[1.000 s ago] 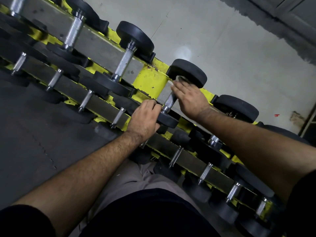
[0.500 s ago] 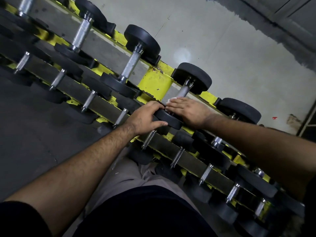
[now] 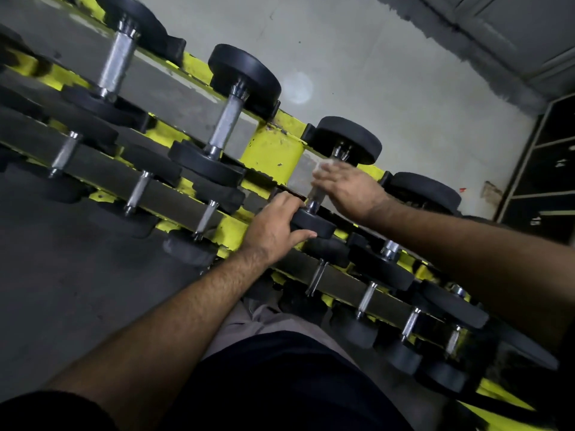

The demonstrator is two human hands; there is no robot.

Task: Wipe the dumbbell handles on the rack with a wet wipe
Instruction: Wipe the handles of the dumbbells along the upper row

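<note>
The dumbbell handle (image 3: 315, 194) lies on the top tier of the yellow rack (image 3: 273, 150), right of centre. It is gripped by the right hand (image 3: 347, 188), which has slid from the near end to the far end since half a second ago. A blurred wet wipe (image 3: 323, 165) is barely made out at its fingertips. The near weight head (image 3: 312, 223) is gripped by the left hand (image 3: 275, 227).

Grey concrete floor (image 3: 389, 73); dark, perhaps shelved, cabinet (image 3: 547, 169) at right
</note>
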